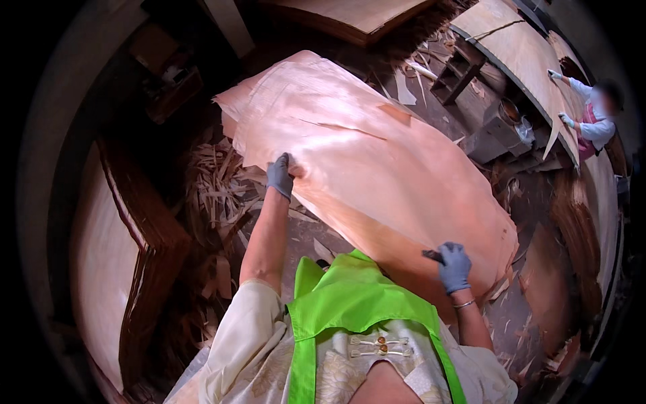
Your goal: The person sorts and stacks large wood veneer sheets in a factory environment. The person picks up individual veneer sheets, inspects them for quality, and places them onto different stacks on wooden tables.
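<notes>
Two gloved hands reach forward: the left hand (280,175) pinches the near-left edge of the veneer sheet (377,161), the right hand (454,266) closes on its near-right edge; the sheet spreads ahead between them.

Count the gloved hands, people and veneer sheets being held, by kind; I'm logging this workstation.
Gloved hands: 4 (own left hand, own right hand, co-worker's two)
People: 2 (wearer, co-worker)
Held veneer sheet: 1
Total: 7
</notes>
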Motion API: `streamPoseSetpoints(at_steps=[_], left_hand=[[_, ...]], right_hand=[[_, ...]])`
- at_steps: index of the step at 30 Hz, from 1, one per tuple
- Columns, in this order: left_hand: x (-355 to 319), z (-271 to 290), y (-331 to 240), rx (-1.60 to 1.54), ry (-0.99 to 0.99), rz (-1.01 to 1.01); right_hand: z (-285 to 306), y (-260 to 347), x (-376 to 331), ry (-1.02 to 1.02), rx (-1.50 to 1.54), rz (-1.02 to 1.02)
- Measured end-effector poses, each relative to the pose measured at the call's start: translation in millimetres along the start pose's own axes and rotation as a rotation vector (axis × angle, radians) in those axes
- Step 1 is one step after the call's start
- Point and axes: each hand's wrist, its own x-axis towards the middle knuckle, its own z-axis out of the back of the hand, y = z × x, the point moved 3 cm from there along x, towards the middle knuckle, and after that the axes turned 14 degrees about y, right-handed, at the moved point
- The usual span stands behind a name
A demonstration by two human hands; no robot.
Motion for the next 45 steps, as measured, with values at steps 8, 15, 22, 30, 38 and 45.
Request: streamPoseSetpoints(at_steps=[8, 15, 22, 30, 38, 45], left_hand=[[-163, -43, -174, 0.238, -0.236, -0.578], [-304, 63, -278, 0.083, -0.479, -0.971], [-478, 139, -343, 0.121, -0.707, -1.483], [-584, 189, -412, 0.41, -1.226, -1.598], [-724, 235, -439, 0.391, -1.859, -1.467], [-898, 265, -413, 0.409, -2.15, -1.483]], right_hand=[[113, 39, 95, -0.457, -0.038, 0.02], [161, 206, 203, -0.427, 0.197, 0.479], [178, 425, 347, -0.179, 0.298, 0.827], [208, 723, 357, -0.407, -0.033, 1.429], [164, 1075, 265, -0.446, 0.23, 1.87], [109, 1314, 37, -0.329, 0.285, 2.178]])
